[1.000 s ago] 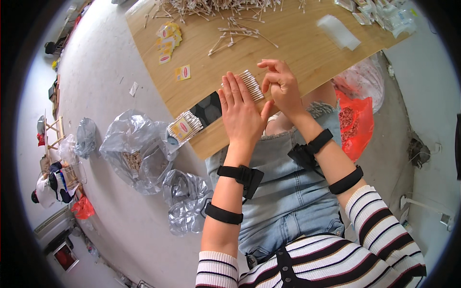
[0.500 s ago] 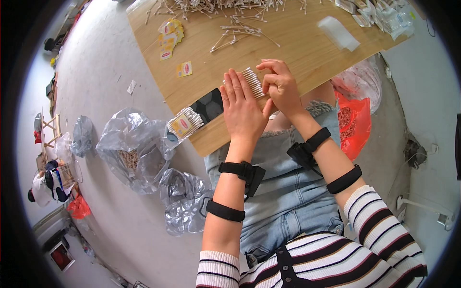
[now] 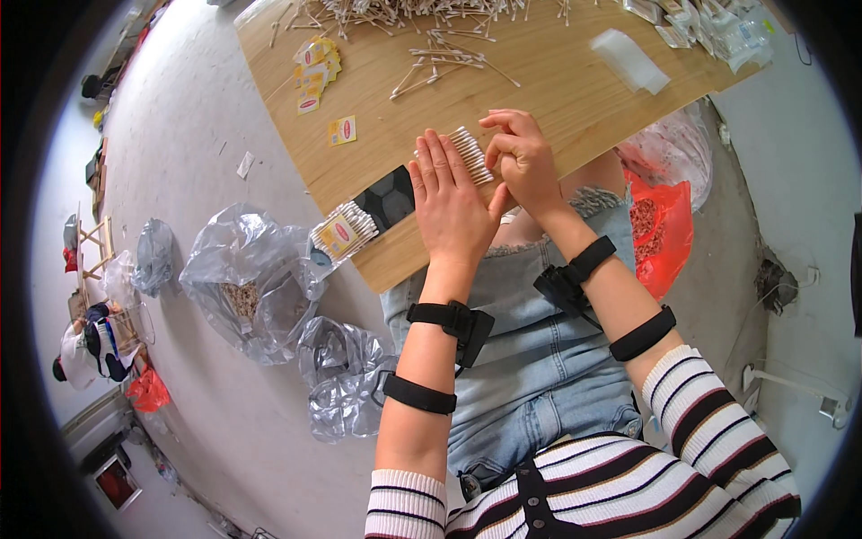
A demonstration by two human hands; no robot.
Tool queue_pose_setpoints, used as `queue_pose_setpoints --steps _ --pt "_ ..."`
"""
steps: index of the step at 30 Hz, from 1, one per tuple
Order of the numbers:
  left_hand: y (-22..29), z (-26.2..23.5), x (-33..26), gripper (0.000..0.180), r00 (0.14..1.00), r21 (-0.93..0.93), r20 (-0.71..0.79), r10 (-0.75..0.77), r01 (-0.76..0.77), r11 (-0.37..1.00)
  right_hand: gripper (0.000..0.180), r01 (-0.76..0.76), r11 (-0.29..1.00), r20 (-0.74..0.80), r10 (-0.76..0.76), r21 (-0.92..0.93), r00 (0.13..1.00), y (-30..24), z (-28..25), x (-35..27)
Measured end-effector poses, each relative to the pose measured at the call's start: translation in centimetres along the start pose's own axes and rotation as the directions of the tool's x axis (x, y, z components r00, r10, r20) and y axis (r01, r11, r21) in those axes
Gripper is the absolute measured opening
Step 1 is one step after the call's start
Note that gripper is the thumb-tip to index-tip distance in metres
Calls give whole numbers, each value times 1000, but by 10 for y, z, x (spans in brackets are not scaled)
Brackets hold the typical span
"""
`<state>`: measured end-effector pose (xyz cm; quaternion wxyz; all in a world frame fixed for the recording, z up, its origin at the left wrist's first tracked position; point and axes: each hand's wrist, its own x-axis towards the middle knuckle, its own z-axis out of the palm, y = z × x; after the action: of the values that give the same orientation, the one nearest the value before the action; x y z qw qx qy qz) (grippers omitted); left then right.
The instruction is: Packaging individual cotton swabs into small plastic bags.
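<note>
My left hand [image 3: 446, 199] lies flat, fingers stretched out and held side by side, across a row of cotton swabs [image 3: 470, 154]. The palm and fingers hide part of the row. At the row's right end is my right hand [image 3: 525, 163], its fingers bent and apart, with nothing visible in them. Left of my left hand, a black pad with a hexagon pattern [image 3: 386, 199] lies at the table's near edge. Beyond it sits a clear pack of cotton swabs [image 3: 346, 230] with a yellow-and-white card [image 3: 338, 235].
A single card [image 3: 342, 130] and several overlapping cards [image 3: 316, 72] lie farther left on the wooden table [image 3: 557, 117]. Loose swabs [image 3: 449, 58] spread before a heap [image 3: 395, 7] at the back. Clear sleeves [image 3: 631, 61] lie right. Plastic bags [image 3: 256, 278] stand on the floor.
Hardly anything differs. Both hands keep their places over and beside the swab row, and the whole view has shifted very slightly.
</note>
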<state>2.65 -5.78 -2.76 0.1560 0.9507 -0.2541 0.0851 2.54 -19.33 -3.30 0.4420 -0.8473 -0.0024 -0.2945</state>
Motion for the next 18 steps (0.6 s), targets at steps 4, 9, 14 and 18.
queue_pose_setpoints --steps 4,9,14,18 --pt "0 1 0 93 1000 3 -4 0 0 1000 12 17 1000 19 -16 -16 1000 0 0 0" --pt "1 1 0 93 1000 0 -4 -1 1 1000 13 -12 1000 -19 12 -8 1000 0 0 0" --pt "-1 2 -1 93 1000 0 -6 -3 3 1000 13 7 1000 17 -7 -22 1000 -1 1 0" --pt "1 0 0 93 1000 1 5 -5 5 1000 14 16 999 35 -15 -28 999 1 0 0"
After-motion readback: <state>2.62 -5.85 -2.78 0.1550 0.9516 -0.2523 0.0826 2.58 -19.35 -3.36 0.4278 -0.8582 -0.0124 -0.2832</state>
